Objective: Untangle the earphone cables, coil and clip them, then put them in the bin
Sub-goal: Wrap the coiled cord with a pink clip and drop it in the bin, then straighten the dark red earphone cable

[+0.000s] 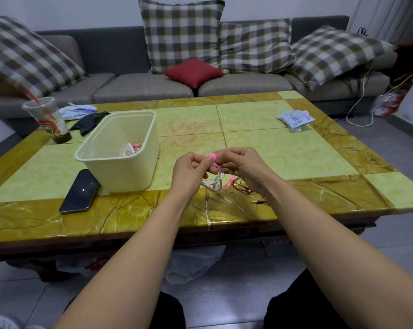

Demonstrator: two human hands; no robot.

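Observation:
My left hand (191, 170) and my right hand (242, 166) meet above the table's front edge, both pinching a coiled white earphone cable (216, 182) with a pink clip (213, 156) at its top. The white earbuds hang below the hands. A second pink clip (228, 182) lies on the table under my right hand, beside a thin brown earphone cable (244, 187) whose jack plug (257, 201) points left. The cream bin (120, 148) stands to the left and holds a coiled white earphone with a pink clip (130, 149).
A black phone (81, 191) lies in front of the bin. A plastic cup with a red straw (47, 119), a black cloth (90, 122) and white packets (76, 110) sit at the back left. Another white packet (295, 118) lies back right. A sofa with cushions stands behind the table (188, 119).

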